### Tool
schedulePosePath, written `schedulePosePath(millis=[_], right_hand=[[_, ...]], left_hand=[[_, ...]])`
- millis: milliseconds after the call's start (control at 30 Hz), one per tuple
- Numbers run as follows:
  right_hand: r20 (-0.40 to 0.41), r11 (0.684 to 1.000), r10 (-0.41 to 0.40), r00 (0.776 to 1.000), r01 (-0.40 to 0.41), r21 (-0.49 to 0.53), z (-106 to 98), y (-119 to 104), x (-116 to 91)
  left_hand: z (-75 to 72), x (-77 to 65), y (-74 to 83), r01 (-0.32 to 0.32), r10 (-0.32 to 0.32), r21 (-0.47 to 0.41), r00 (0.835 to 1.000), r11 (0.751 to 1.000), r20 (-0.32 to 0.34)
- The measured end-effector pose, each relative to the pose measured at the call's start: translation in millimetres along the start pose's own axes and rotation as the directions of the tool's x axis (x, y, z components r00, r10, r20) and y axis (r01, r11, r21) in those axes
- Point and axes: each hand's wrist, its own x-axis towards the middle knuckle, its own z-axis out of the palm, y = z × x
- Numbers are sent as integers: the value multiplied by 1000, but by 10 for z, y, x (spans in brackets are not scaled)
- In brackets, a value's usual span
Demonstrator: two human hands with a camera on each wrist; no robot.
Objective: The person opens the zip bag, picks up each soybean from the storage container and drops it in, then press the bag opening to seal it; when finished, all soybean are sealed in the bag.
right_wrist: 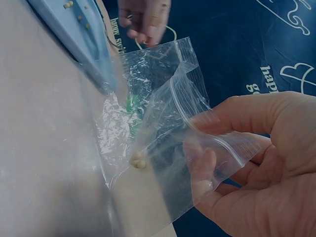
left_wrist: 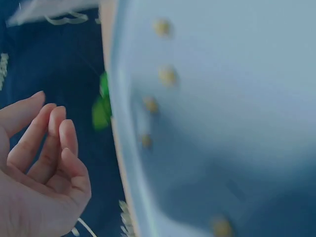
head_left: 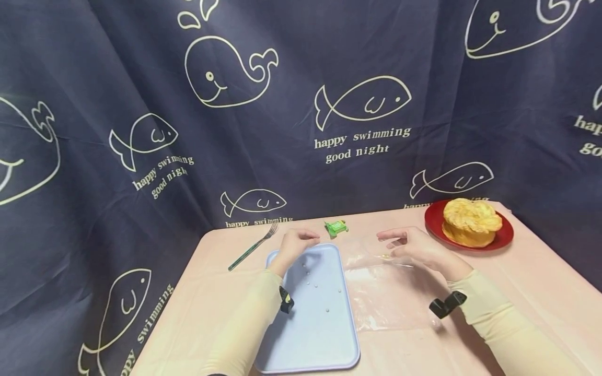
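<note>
My right hand (head_left: 418,249) holds a clear zip-lock bag (right_wrist: 163,103) by its top, thumb on one side and fingers on the other. A few small round yellowish beans (right_wrist: 138,161) sit low in the bag. Over the far end of the light-blue tray (head_left: 305,334) hovers my left hand (head_left: 296,245), its fingers loosely bent. Nothing shows between its thumb and fingertips in the left wrist view. Several more beans (left_wrist: 168,76) lie scattered on the tray, mostly toward its far half.
Just beyond the tray lies a small green packet (head_left: 336,228). A fork (head_left: 254,248) with a dark green handle is to the tray's left. At the back right, a red plate (head_left: 433,222) bears a yellow bread (head_left: 472,224). Clear plastic (head_left: 390,303) covers the pink tabletop beside the tray.
</note>
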Motion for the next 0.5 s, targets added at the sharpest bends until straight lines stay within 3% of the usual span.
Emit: schedulePosePath(millis=[133, 267, 500], right_hand=[[-7, 1000, 15, 1000, -15, 8, 15, 2, 22], [1, 1000, 17, 1000, -17, 11, 35, 0, 36], [2, 1000, 4, 1000, -4, -3, 21, 19, 23]], left_hand=[[-166, -85, -170, 88, -90, 86, 996, 992, 20], [-233, -169, -274, 168, -181, 172, 981, 971, 68], [-235, -224, -291, 153, -180, 255, 980, 955, 85]])
